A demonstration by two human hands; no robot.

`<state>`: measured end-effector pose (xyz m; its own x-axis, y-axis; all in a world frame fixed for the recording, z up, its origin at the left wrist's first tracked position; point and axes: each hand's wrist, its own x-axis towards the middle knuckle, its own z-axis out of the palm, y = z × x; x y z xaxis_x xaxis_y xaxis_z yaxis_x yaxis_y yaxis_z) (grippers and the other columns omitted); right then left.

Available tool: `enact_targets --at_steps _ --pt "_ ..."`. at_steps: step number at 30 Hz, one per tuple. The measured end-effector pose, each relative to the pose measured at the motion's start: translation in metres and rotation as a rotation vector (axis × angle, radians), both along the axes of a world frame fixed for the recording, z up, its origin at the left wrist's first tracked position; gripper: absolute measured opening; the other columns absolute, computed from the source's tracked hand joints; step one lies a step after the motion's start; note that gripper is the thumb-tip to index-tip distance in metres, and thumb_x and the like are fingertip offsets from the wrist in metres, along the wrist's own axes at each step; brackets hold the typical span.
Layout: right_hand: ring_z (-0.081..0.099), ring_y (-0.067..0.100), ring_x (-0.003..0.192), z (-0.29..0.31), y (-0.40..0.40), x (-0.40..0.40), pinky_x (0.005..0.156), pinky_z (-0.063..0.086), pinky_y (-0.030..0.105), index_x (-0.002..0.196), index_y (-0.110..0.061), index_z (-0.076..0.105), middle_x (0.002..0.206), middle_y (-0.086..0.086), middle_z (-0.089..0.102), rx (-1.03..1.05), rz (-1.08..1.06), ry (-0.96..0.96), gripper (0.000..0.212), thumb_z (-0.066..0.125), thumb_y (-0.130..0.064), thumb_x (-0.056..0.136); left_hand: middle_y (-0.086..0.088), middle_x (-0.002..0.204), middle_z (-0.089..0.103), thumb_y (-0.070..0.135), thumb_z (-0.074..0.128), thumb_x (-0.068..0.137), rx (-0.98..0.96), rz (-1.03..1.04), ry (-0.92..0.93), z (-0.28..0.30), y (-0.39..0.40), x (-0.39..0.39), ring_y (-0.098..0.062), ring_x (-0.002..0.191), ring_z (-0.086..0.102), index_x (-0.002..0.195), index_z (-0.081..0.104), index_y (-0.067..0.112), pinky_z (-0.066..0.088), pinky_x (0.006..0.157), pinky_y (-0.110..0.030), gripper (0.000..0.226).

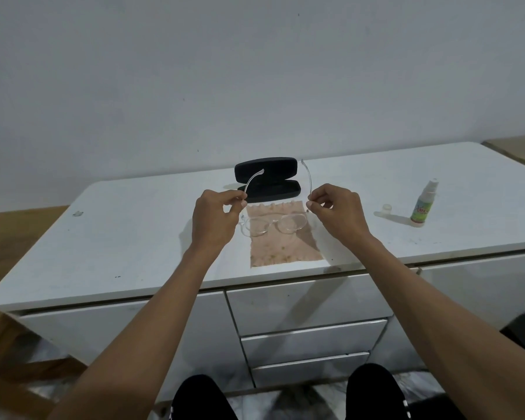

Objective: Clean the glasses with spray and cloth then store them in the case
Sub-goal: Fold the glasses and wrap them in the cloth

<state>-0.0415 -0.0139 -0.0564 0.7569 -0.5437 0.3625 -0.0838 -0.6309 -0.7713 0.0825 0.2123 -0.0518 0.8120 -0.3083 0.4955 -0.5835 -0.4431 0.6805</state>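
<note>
Knees (373, 392) in dark trousers sit at the bottom edge, nearest the lens, with both bare forearms reaching forward over them to a white cabinet top (134, 237).

Left hand (214, 218): thumb and forefinger pinched closed on the left temple arm of the clear-framed glasses (273, 224), other fingers curled in. That arm's tip rises in front of the case.

Right hand (337, 212): same pinch, fingertips closed on the right temple arm near its hinge, and the arm sticks up past the hand.

Both temple arms are unfolded. Lenses face down and hang low between the two hands, over the upper part of a pinkish cleaning cloth (284, 247). Cannot tell whether the frame touches the cloth or hangs just above it.

Cloth lies flat on the cabinet top, near its front edge, roughly centred.

Black hard glasses case (267, 180) sits just behind the cloth, lid hinged open, interior dark.

Small spray bottle (423, 204) stands upright well to the right of the hands, white nozzle bare, green-and-red label, text too small to read. Its clear cap (386, 208) sits on the surface just left of the bottle, apart from it.

Drawer fronts (312, 338) show below the top, between the forearms.
</note>
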Motion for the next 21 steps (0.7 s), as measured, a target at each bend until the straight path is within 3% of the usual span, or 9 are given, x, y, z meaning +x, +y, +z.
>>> enact_targets --at_steps 4,9,14,17,21 --pt "0.065 0.009 0.071 -0.003 0.001 -0.001 0.073 0.052 0.026 0.089 -0.021 0.075 0.08 -0.012 0.073 -0.006 0.004 0.013 0.002 0.076 -0.022 0.087 0.004 0.088 0.067 0.019 0.076 0.091 0.015 0.0 0.011 -0.004 0.002 -0.001 -0.018 0.092 0.063 0.104 0.081 0.026 0.049 0.081 -0.031 0.015" --pt "0.063 0.005 0.069 -0.004 0.001 -0.003 0.07 0.049 0.022 0.088 -0.024 0.074 0.079 -0.012 0.072 -0.006 0.009 0.027 0.003 0.076 -0.022 0.087 -0.006 0.094 0.071 0.022 0.076 0.091 -0.011 -0.021 0.024 -0.01 0.002 -0.003 -0.015 0.089 0.065 0.107 0.08 0.028 0.051 0.082 -0.029 0.018" --pt "0.066 0.006 0.072 0.001 -0.001 -0.005 0.072 0.051 0.024 0.089 -0.021 0.074 0.079 -0.009 0.075 0.0 0.051 0.057 0.004 0.077 -0.021 0.086 0.0 0.097 0.074 0.021 0.077 0.089 -0.015 -0.062 0.034 -0.005 0.002 -0.003 -0.013 0.09 0.066 0.106 0.079 0.03 0.055 0.084 -0.033 0.019" --pt "0.067 0.01 0.078 0.004 -0.002 -0.009 0.076 0.053 0.028 0.1 -0.024 0.074 0.083 -0.01 0.075 -0.003 0.07 0.093 0.015 0.077 -0.024 0.085 0.011 0.089 0.075 0.018 0.077 0.088 -0.015 -0.087 0.025 -0.005 0.004 -0.007 -0.015 0.093 0.064 0.11 0.077 0.025 0.053 0.084 -0.033 0.023" --pt "0.067 0.012 0.083 0.003 -0.004 -0.016 0.077 0.053 0.028 0.109 -0.03 0.07 0.09 -0.011 0.074 -0.042 0.053 0.091 0.029 0.08 -0.031 0.082 0.008 0.096 0.075 0.019 0.08 0.086 -0.028 -0.09 0.032 -0.008 0.01 -0.011 -0.016 0.095 0.063 0.116 0.073 0.024 0.052 0.084 -0.033 0.031"
